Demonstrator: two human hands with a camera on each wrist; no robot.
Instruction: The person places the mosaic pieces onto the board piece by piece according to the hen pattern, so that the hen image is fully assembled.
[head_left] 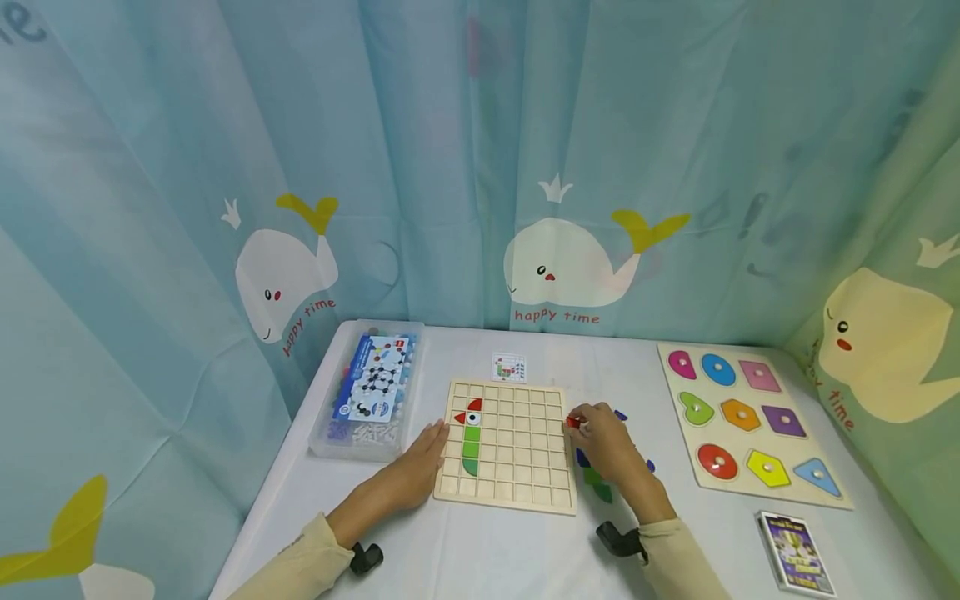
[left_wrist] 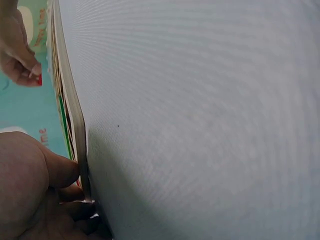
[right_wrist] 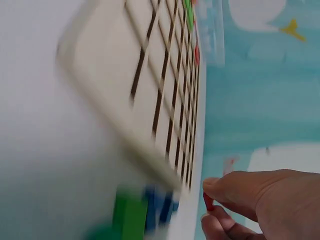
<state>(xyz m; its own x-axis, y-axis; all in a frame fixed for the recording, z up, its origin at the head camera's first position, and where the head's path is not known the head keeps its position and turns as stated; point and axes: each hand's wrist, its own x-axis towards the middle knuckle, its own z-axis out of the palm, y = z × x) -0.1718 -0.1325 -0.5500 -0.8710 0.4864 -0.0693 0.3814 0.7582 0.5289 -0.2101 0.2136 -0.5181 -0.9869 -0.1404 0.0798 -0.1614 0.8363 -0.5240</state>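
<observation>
A square wooden grid board (head_left: 517,450) lies on the table. In its left part stands a column of pieces: red ones at the top, a white eye tile (head_left: 473,418), green squares (head_left: 471,442) and a rounded green piece (head_left: 470,467). My left hand (head_left: 416,468) touches the board's left edge; in the left wrist view its thumb (left_wrist: 62,172) meets the rim. Just past the right edge, my right hand (head_left: 606,439) pinches a small red piece (right_wrist: 208,201) between thumb and fingertips. The piece's full shape is hidden by the fingers. Beneath that hand lie green pieces (head_left: 592,477) and blue pieces (head_left: 582,457).
A small pattern card (head_left: 509,367) lies behind the board. At left is a clear plastic case (head_left: 360,442) with a blue label. A knobbed shape puzzle (head_left: 701,467) and a boxed card deck (head_left: 797,554) are at right. Patterned curtains (head_left: 450,167) hang behind the table.
</observation>
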